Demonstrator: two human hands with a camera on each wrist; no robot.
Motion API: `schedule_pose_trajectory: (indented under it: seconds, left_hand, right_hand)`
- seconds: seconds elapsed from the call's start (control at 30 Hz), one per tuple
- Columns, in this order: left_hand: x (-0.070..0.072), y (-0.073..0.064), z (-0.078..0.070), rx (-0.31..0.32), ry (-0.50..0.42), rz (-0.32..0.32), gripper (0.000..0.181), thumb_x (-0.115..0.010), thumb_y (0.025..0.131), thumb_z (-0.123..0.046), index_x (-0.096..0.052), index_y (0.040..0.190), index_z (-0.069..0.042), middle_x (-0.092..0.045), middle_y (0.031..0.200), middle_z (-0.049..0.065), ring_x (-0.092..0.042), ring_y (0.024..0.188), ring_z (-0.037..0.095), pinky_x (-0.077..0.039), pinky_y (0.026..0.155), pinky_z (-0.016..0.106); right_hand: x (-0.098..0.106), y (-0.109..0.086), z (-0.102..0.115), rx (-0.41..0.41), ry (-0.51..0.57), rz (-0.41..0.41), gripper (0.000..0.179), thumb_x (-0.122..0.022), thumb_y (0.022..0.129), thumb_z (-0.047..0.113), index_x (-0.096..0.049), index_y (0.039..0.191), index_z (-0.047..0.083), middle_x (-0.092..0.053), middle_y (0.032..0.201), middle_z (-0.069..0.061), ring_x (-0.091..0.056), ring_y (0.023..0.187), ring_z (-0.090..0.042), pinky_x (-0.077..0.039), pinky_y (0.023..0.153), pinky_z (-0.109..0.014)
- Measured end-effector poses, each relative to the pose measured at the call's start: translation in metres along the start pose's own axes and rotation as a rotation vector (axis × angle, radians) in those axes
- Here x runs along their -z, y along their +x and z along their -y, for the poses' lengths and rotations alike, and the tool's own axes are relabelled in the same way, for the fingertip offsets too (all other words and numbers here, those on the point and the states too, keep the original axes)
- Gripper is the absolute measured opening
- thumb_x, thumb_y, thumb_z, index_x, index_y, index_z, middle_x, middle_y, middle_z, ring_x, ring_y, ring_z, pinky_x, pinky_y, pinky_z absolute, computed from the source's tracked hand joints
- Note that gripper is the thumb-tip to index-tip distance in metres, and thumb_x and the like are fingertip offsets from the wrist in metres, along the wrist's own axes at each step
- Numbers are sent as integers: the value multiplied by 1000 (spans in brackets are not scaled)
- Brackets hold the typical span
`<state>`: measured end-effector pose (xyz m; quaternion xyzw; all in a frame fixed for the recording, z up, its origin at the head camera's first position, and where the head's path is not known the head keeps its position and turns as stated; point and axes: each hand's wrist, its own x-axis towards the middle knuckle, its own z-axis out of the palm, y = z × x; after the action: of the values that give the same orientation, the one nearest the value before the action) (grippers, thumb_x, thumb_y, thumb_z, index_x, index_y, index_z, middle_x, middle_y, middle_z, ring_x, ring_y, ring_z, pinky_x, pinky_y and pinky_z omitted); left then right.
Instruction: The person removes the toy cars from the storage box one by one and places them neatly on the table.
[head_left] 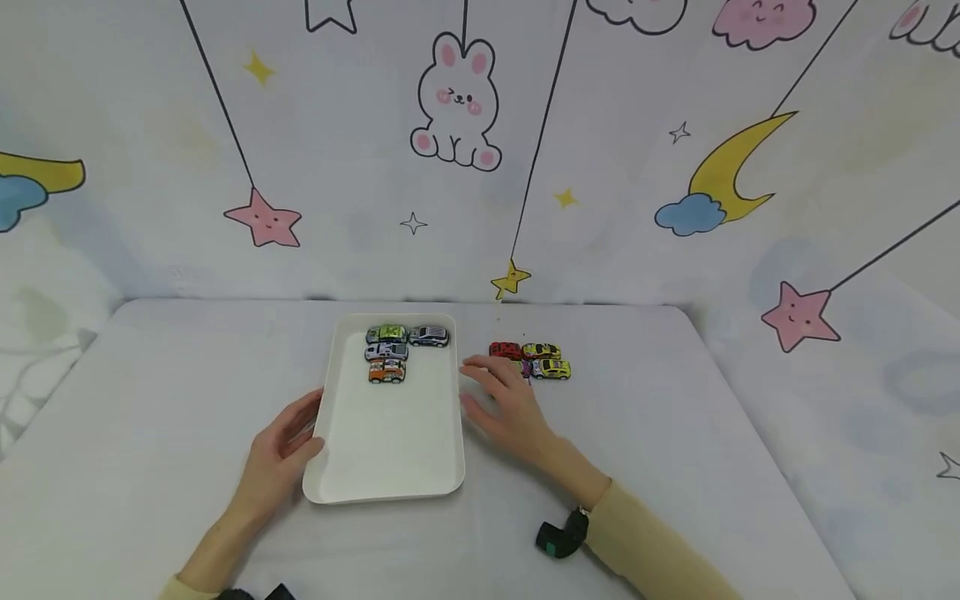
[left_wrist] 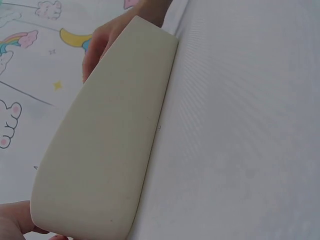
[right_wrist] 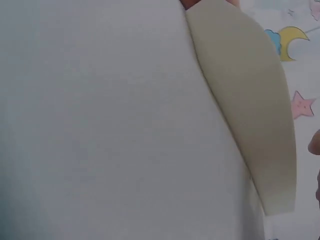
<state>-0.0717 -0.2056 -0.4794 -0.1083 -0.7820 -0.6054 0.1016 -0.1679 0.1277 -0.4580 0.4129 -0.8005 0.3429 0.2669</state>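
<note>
A white rectangular tray lies on the table, and its outer wall fills much of both wrist views. At its left edge, my left hand holds the tray, thumb at the rim and fingers along the side. On the opposite side, my right hand has loosely bent, spread fingers with the tips at the right rim; contact is hard to tell. Toward the tray's far end sit a green toy car, a dark grey one, a silver one and an orange one.
Right of the tray, beyond the right hand, stand a red toy car, two yellow ones and a purple one partly hidden by the hand. Behind the white-covered table hangs a cloth backdrop with cartoon drawings.
</note>
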Motion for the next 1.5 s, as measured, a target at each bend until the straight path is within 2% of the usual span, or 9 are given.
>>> schedule_pose_trajectory:
  seconds: [0.2,0.43,0.53,0.73,0.93,1.33,1.5]
  left_hand:
    - [2,1,0,10,-1,5,56,-55,92,13,-42,146,7,-43,145,36,-50,129,-5,-44,99,9]
    - [2,1,1,12,-10,2,56,-56,92,13,-42,145,8,-43,145,37,-49,129,-6,-43,99,9]
    - [1,1,1,12,-10,4,56,-55,91,13,-42,145,8,-43,145,37,-49,129,-6,-43,99,8]
    - [0,1,1,1,-9,12,56,-55,91,14,-41,145,9,-43,144,38,-49,130,-5,-44,99,8]
    - [1,0,-2,3,8,-2,56,-56,90,14,-42,144,9,-44,143,39,-49,129,-6,-44,98,8]
    - [0,-1,-4,7,0,-2,56,-56,91,13,-42,145,9,-43,144,38,-49,129,-6,-43,98,8]
    - [0,0,-5,4,17,-2,56,-56,90,13,-42,145,9,-44,144,37,-49,128,-7,-43,98,7]
  right_hand:
    - [-19,39,-8,-102,-75,233,37,-73,91,17,-65,124,3,-61,129,-9,-56,119,-23,-52,99,-36]
    - [-34,73,-25,-212,-112,441,43,-73,92,17,-62,131,2,-58,135,-11,-53,126,-27,-48,106,-37]
    - [-38,81,-29,-222,-160,508,43,-69,94,16,-60,134,2,-57,137,-11,-52,127,-27,-46,107,-38]
    - [-44,92,-31,-214,-327,613,40,-63,98,15,-57,136,5,-57,136,-9,-52,127,-25,-43,110,-37]
    - [-47,96,-26,-191,-368,682,40,-61,99,11,-56,137,3,-56,136,-12,-51,128,-28,-41,112,-41]
    - [-52,94,-22,-170,-459,702,28,-58,100,9,-59,128,8,-61,132,-10,-55,123,-28,-44,110,-40]
    - [-50,90,-16,-126,-493,677,27,-61,99,11,-61,126,9,-62,128,-10,-55,125,-28,-45,110,-41]
